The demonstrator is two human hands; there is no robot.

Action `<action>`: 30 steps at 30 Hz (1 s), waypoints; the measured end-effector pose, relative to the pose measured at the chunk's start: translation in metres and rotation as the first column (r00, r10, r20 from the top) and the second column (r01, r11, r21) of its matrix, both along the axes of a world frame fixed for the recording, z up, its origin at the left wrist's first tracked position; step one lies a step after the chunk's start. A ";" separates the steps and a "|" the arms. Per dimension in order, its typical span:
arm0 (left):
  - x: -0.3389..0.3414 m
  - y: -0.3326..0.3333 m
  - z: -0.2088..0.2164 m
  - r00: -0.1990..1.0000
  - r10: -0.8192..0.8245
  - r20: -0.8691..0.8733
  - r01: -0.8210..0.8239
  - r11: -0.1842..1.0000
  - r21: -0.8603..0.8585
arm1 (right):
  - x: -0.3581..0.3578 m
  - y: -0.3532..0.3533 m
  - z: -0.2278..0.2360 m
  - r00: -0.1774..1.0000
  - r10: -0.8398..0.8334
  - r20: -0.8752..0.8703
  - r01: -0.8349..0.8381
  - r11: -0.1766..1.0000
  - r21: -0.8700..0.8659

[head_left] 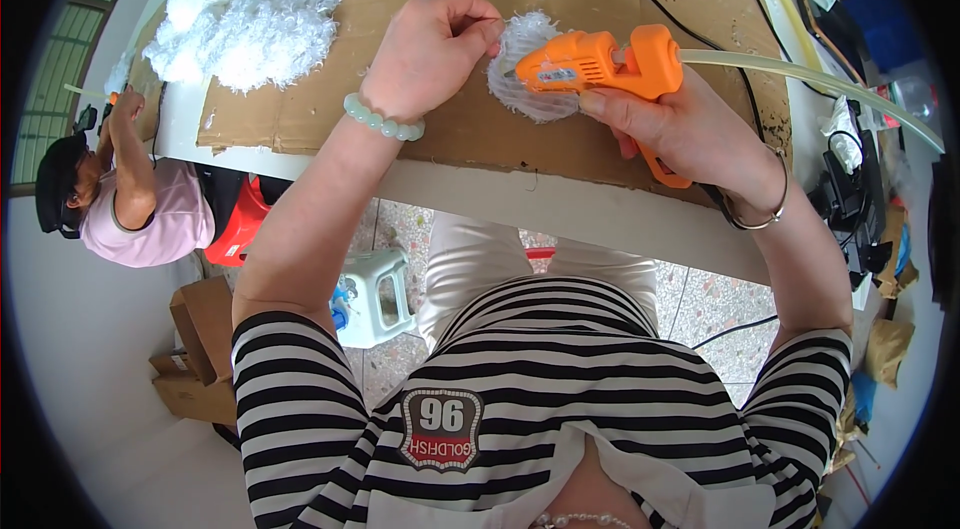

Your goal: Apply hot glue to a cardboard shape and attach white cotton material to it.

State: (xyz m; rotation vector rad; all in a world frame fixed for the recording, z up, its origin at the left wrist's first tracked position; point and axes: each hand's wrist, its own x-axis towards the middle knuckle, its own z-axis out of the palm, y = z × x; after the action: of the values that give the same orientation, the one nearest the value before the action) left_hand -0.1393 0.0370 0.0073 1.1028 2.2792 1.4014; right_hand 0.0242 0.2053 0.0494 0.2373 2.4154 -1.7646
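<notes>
Head view, white oval piece (530,101): upper centre of the frame, on a cardboard sheet (290,119) over the desk (600,219); looks light, soft and floppy, best held by its rim.
Left hand (430,44): thumb and forefinger drawn together at the piece's upper-left rim; cannot tell whether they grip it.
Right hand (700,129): fingers wrapped round the orange glue gun (650,69), nozzle over the piece.
Gun's handling: stiff plastic, probably hot at the tip; hold by the handle.
Carton (203,334): lower left, flap up; contents hidden.
</notes>
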 end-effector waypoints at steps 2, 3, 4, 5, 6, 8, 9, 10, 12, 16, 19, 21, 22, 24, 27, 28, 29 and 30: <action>0.001 0.002 0.000 1.000 0.000 0.012 0.000 1.000 0.006 | 0.002 0.000 0.002 1.000 -0.012 0.013 0.012 1.000 -0.001; 0.000 0.004 0.000 1.000 -0.001 0.023 0.001 1.000 0.011 | 0.003 0.001 0.003 1.000 -0.013 0.013 0.013 1.000 -0.001; 0.000 0.005 0.000 1.000 -0.002 0.022 0.002 1.000 0.010 | 0.004 0.002 0.004 0.999 -0.007 0.032 0.007 1.000 -0.001; 0.000 0.005 -0.001 1.000 -0.005 0.029 0.003 0.999 0.047 | 0.005 0.003 0.004 0.999 0.000 0.051 0.000 1.000 -0.001; 0.000 0.006 -0.002 0.999 -0.007 0.036 0.004 0.996 0.084 | 0.006 0.003 0.005 0.999 -0.001 0.050 0.001 1.000 -0.001; -0.004 0.000 -0.003 0.999 0.016 -0.031 -0.013 0.997 0.078 | 0.009 0.003 0.006 0.998 -0.023 0.059 0.022 1.000 0.020; -0.007 -0.003 -0.004 0.995 0.037 -0.097 -0.030 0.997 0.073 | 0.010 0.006 0.006 0.998 -0.026 0.059 0.024 1.000 0.019; -0.008 -0.006 -0.004 0.995 0.034 -0.098 -0.027 0.997 0.071 | 0.012 0.009 0.007 0.995 -0.016 0.096 0.011 0.999 0.046; -0.010 -0.017 -0.003 0.922 0.144 -0.361 -0.135 0.990 0.049 | 0.015 0.013 0.007 0.991 -0.008 0.131 -0.001 0.998 0.068; -0.003 -0.036 0.000 0.768 0.079 -0.636 -0.156 0.986 -0.066 | 0.020 0.021 0.004 0.998 0.009 0.063 -0.007 1.000 -0.027; 0.007 -0.030 0.001 0.730 0.008 -0.684 -0.092 0.992 -0.086 | 0.024 0.017 0.003 0.997 -0.064 -0.046 0.056 0.986 -0.158; 0.010 -0.023 -0.001 0.838 0.019 -0.545 -0.051 0.998 -0.044 | 0.025 0.015 0.003 0.983 -0.170 -0.074 0.148 0.961 -0.232; 0.010 -0.020 -0.003 0.837 0.018 -0.548 -0.050 0.998 -0.044 | 0.025 0.016 0.002 0.974 -0.208 -0.087 0.178 0.947 -0.266; 0.011 -0.016 -0.006 0.887 0.054 -0.459 -0.042 0.998 0.036 | 0.024 0.018 -0.003 0.963 -0.248 -0.101 0.208 0.930 -0.302; 0.014 -0.010 -0.005 0.879 0.027 -0.477 -0.020 1.000 0.019 | 0.024 0.024 -0.008 0.959 -0.268 -0.095 0.218 0.908 -0.357; 0.014 -0.008 -0.004 0.878 0.024 -0.478 -0.018 1.000 0.017 | 0.024 0.023 -0.008 0.956 -0.279 -0.088 0.230 0.902 -0.367; 0.015 -0.006 -0.002 0.844 -0.013 -0.535 0.007 1.000 -0.013 | 0.024 0.023 -0.008 0.954 -0.290 -0.080 0.241 0.895 -0.376; 0.016 -0.003 0.000 0.807 -0.051 -0.588 0.030 0.999 -0.045 | 0.024 0.024 -0.007 0.953 -0.292 -0.079 0.243 0.893 -0.378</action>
State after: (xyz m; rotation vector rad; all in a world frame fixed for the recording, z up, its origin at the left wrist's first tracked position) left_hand -0.1233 0.0335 0.0073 1.7659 2.6384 1.0935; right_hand 0.0486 0.2292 0.0425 0.4382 2.1592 -2.3825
